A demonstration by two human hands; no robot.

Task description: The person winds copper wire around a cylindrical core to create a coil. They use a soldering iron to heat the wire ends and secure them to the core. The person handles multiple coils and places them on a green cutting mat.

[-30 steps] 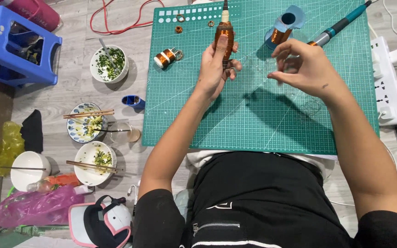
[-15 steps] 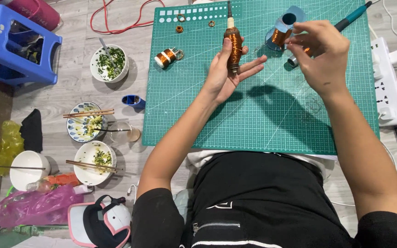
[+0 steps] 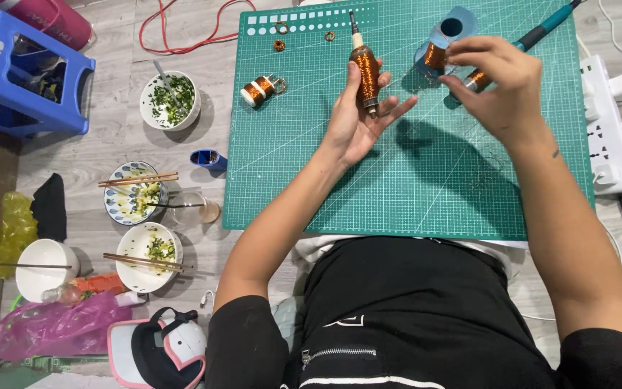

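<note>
One head-worn camera looks steeply down from above the seated person, close over a green gridded cutting mat (image 3: 397,194) on the pale wooden floor (image 3: 109,151).

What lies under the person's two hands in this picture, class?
A green cutting mat lies under both. The left hand holds a copper wire coil; the right hand covers part of a blue spool, so what its fingers pinch stays hidden.
</note>
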